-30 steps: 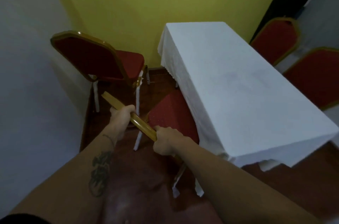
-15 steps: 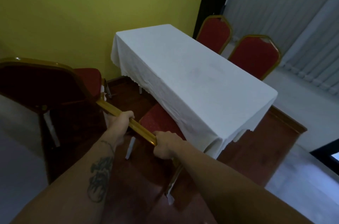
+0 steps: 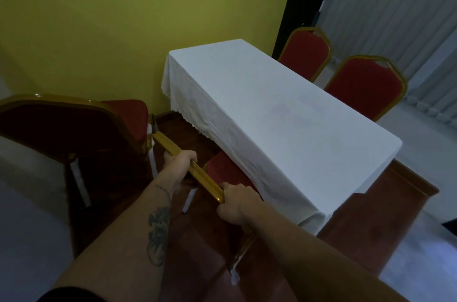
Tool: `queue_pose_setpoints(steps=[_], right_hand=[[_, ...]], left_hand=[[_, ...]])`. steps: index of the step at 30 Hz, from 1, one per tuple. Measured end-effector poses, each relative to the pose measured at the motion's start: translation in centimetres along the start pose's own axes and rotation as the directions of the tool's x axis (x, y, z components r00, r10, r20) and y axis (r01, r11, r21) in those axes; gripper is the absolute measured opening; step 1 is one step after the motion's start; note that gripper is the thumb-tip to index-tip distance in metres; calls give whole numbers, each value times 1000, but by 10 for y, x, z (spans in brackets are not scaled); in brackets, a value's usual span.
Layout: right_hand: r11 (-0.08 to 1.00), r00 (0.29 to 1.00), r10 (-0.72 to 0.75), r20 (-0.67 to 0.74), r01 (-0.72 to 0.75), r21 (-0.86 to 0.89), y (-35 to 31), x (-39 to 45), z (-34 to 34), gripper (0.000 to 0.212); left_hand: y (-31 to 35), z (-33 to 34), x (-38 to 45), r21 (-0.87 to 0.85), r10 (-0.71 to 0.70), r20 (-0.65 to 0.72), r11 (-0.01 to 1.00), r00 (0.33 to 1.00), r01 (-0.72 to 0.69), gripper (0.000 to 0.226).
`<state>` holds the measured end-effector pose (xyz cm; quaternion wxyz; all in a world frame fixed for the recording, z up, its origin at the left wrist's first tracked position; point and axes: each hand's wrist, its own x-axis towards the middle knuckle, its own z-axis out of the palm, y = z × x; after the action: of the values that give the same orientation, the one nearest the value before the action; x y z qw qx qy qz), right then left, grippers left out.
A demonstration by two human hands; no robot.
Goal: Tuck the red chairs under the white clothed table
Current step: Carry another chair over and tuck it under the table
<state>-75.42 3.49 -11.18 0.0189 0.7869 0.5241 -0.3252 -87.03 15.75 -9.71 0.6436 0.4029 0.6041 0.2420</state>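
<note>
A long table under a white cloth (image 3: 284, 113) stands against the yellow wall. Right below me is a red chair (image 3: 223, 172) with a gold frame; its seat reaches partly under the cloth's near side. My left hand (image 3: 179, 162) and my right hand (image 3: 236, 204) both grip the gold top rail of its backrest. A second red chair (image 3: 61, 126) stands to the left, away from the table, its back towards me. Two more red chairs (image 3: 305, 53) (image 3: 366, 85) stand along the table's far side.
The table and near chairs stand on a raised reddish-brown platform (image 3: 385, 200) with a step edge at the right. Grey floor lies beyond it. Grey curtains (image 3: 400, 14) hang at the far right, beside a dark door frame (image 3: 286, 5).
My view has swung to the right, bringing the far chairs and curtains into sight. Both hands stay on the chair's top rail, and the seat sits a little further under the cloth.
</note>
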Motion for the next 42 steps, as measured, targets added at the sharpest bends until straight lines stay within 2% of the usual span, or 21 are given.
queue_pose_setpoints(steps=[3, 7, 10, 13, 14, 17, 21, 25, 29, 32, 34, 39, 40, 42], right_hand=[[1000, 1000, -25, 11, 25, -10, 1, 20, -11, 52], [997, 996, -65, 64, 67, -27, -2, 45, -26, 75], [995, 991, -88, 96, 92, -36, -3, 60, -35, 88], [993, 982, -108, 156, 113, -26, -2, 74, -41, 98], [992, 975, -111, 192, 119, -29, -2, 77, -44, 104], [985, 951, -147, 271, 164, -43, -7, 88, -61, 119], [959, 936, -281, 211, 280, 34, -25, 108, -101, 113], [930, 925, -365, 104, 359, 78, -61, 129, -139, 103], [898, 896, -440, 58, 439, 42, -110, 157, -158, 89], [878, 877, -479, 46, 479, 1, -155, 184, -163, 86], [872, 871, -488, 53, 490, -20, -186, 203, -163, 86], [868, 871, -488, 54, 491, -74, -272, 257, -150, 81], [869, 875, -481, 60, 485, -97, -288, 265, -147, 81], [862, 874, -480, 73, 485, -147, -320, 283, -140, 82]], left_hand=[[16, 6, 17, 32, 8, 22, 999, 1000, -9, 77], [15, 4, 76, 89, -20, 56, 996, 998, 15, 99], [26, 7, 88, 103, -29, 20, 994, 999, 27, 87], [36, 12, 75, 110, 13, 8, 994, 1000, -14, 45], [39, 13, 70, 119, 12, 7, 993, 1000, -13, 38], [48, 9, 56, 189, -7, 24, 982, 1000, 3, 46], [66, -7, 51, 194, -26, 18, 981, 1000, 22, 64], [103, -41, 50, 203, 81, -81, 977, 993, -63, 44], [135, -98, 61, 198, 172, -199, 971, 965, -132, 42], [146, -144, 78, 187, 211, -291, 969, 933, -161, 28], [150, -176, 97, 175, 223, -355, 970, 908, -169, 13], [161, -262, 165, 30, 162, -525, 985, 836, -172, 10], [163, -277, 180, 3, 136, -561, 987, 817, -162, 13], [167, -304, 209, -74, 70, -605, 987, 793, -144, 40]])
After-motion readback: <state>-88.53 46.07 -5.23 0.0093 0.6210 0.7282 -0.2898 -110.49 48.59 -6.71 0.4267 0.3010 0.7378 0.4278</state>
